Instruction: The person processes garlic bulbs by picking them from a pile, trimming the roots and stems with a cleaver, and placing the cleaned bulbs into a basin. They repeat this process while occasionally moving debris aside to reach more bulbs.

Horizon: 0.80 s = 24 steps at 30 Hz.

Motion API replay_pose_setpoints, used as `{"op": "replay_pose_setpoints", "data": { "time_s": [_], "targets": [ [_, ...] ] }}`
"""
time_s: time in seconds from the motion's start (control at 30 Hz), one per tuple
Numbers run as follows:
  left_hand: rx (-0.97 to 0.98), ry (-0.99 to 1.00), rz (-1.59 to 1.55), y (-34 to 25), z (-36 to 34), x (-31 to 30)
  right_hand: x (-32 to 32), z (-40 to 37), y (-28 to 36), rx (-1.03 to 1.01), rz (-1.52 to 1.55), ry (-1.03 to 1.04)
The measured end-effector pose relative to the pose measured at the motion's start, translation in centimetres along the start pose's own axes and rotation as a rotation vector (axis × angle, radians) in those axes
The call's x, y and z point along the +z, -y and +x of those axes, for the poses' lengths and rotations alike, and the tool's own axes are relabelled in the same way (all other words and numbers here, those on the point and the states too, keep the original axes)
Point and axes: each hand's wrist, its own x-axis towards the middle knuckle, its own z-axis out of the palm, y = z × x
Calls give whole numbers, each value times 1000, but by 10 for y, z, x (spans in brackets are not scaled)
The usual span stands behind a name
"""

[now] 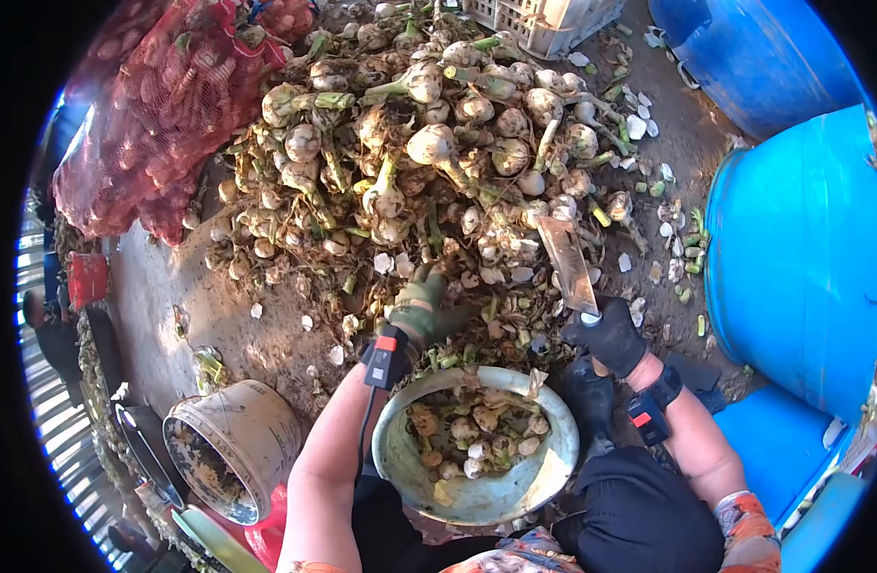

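Note:
A large heap of bulbs with cut green stems (429, 143) covers the ground ahead. My left hand (421, 307), in a green glove, reaches to the heap's near edge with its fingers apart; no bulb shows in it. In a black glove, my right hand (605, 336) grips the handle of a broad-bladed knife (567, 263), whose blade points up and away over the heap's right edge. Between my legs stands a pale green basin (395, 477) with several bulbs (486, 420) inside.
Red mesh sacks (161, 124) stand at the upper left. A dirty bucket (257, 435) lies tilted at the lower left. Blue barrels (801, 239) line the right side. A pale crate (543, 24) is at the top. Peel scraps litter the ground.

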Motion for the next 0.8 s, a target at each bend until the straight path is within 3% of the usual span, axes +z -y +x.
{"op": "replay_pose_setpoints", "data": {
  "time_s": [0.07,0.1,0.2,0.4,0.47,0.6,0.67,0.73,0.8],
  "targets": [
    [-495,311,-110,-19,4,-15,0,-2,-6,35,0,16],
    [-506,139,48,-23,1,-7,0,0,-7,57,-3,33],
    [-588,78,129,-23,11,-4,4,0,-3,8,-31,17],
    [-463,-10,50,4,9,0,4,-3,13,34,-4,65],
    [-334,-171,-107,9,2,3,2,-4,15,38,7,60],
    [-248,-283,-129,24,-6,16,3,-5,18,66,9,91],
    [-357,-257,-150,26,-4,25,4,-4,20,104,7,106],
    [-424,-89,100,25,-6,25,6,-3,24,61,-60,121],
    [-394,-77,-74,31,-4,23,11,-5,22,22,-48,108]
  ]
}}
